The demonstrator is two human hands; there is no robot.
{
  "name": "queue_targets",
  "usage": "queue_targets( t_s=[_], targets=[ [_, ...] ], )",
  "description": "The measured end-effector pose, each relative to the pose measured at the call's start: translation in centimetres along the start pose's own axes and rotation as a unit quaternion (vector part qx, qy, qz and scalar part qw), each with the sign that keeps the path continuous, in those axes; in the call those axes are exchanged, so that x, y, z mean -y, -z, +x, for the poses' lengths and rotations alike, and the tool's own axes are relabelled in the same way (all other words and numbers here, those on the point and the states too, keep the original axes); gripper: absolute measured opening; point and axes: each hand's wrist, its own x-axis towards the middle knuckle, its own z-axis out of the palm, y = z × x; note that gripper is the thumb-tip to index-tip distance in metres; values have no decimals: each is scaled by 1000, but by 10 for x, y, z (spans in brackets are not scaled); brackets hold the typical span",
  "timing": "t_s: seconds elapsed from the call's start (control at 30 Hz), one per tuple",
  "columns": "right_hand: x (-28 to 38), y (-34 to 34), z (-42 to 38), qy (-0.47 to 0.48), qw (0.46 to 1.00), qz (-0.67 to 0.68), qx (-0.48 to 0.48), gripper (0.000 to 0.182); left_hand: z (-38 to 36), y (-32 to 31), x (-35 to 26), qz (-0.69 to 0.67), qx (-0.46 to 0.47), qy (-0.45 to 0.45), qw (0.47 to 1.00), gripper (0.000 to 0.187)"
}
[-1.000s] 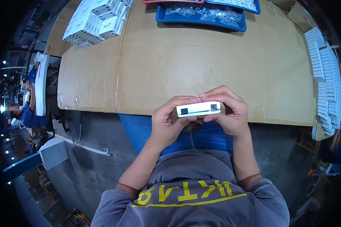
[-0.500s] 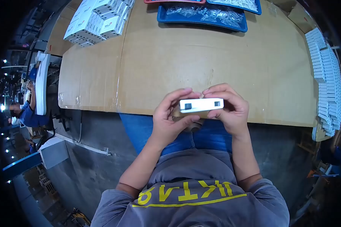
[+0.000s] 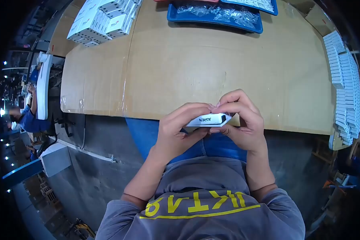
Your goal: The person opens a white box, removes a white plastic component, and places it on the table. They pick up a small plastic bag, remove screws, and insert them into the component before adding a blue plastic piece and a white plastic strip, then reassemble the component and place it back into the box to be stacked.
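Observation:
A small white box (image 3: 207, 120) with the dark print "JUREN" on its visible side is held between my two hands, over the near edge of the table. My left hand (image 3: 173, 130) grips its left part, fingers over the top and thumb below. At the right end, where a dark opening shows, my right hand (image 3: 246, 120) has its fingertips and thumb closed on the box. The fingertips of both hands meet near its upper edge. Its underside and left end are hidden by my fingers.
The cardboard-covered table (image 3: 180, 76) lies ahead. Stacked white boxes (image 3: 94, 26) stand at the back left. A blue tray (image 3: 212, 18) of clear plastic pieces sits at the back. Rows of white boxes (image 3: 346, 88) line the right edge. A co-worker (image 3: 32, 116) is at far left.
The white box has been turned in my hands, so a printed side now faces up instead of the plain side with two square openings. Both hands have drawn closer together.

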Motion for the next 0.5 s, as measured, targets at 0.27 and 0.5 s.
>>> queue_targets(
  t_s=[0.27,0.5],
  targets=[
    [-21,-6,-6,-15,999,30,-34,36,-4,-4,9,-70,-14,75,995,45],
    [-21,-5,-9,-49,969,235,-55,46,-17,-11,25,-247,-62,70,964,35]
  ],
)
